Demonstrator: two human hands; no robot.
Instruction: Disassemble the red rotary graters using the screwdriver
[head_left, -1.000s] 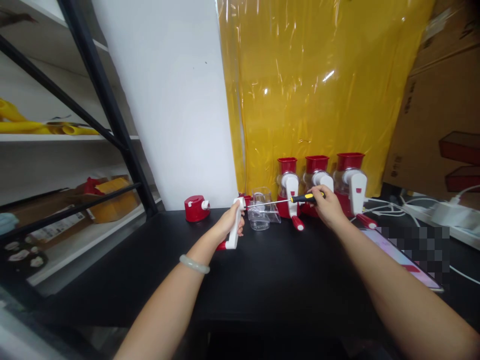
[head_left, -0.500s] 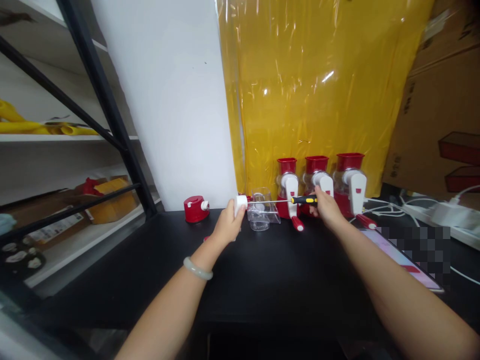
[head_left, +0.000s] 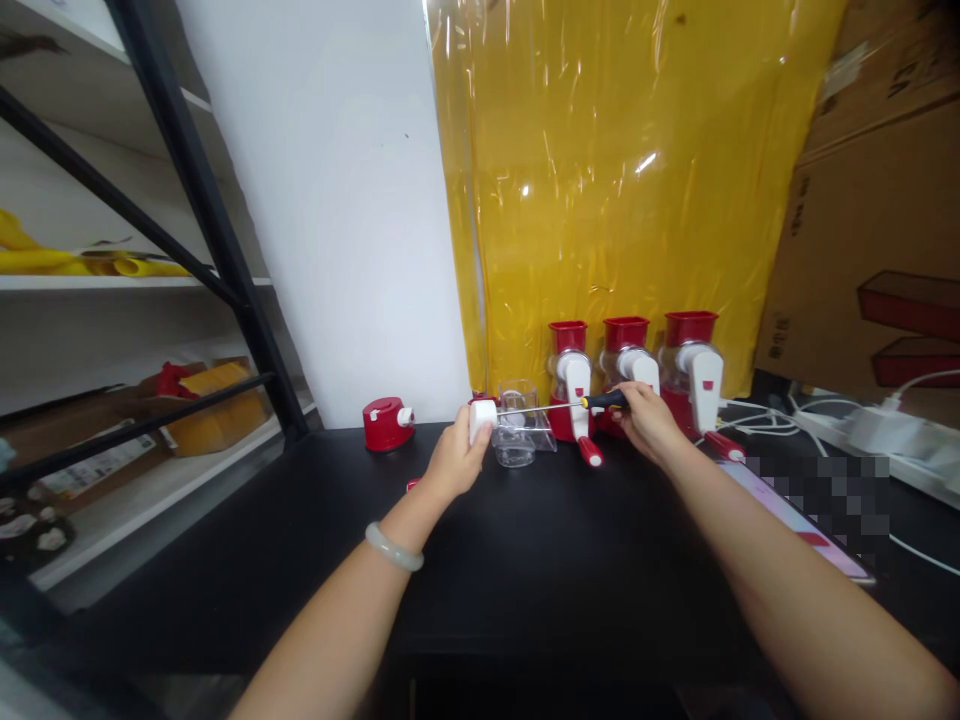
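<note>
My left hand [head_left: 456,458] is closed around a white plastic part [head_left: 483,420], held a little above the black table. My right hand [head_left: 649,422] grips the black and yellow handle of a screwdriver [head_left: 604,400]. Its thin shaft runs level to the left, with the tip at the white part; whether it sits in a screw is too small to tell. Behind the shaft stands a clear plastic housing [head_left: 516,452]. A red round base with a white knob [head_left: 387,424] rests to the left of my left hand. A small red piece [head_left: 412,485] shows beside my left wrist.
Three red and white hand-crank graters [head_left: 576,385] stand in a row at the back. A tablet [head_left: 795,520] lies at the right, near white cables and a power strip [head_left: 919,455]. Black-framed shelves [head_left: 259,370] border the left. A large cardboard box [head_left: 862,230] stands at right.
My right fingers have shifted on the screwdriver handle, which now looks turned, with less yellow showing. The white part stays in my left hand. The whole view has shifted slightly.
</note>
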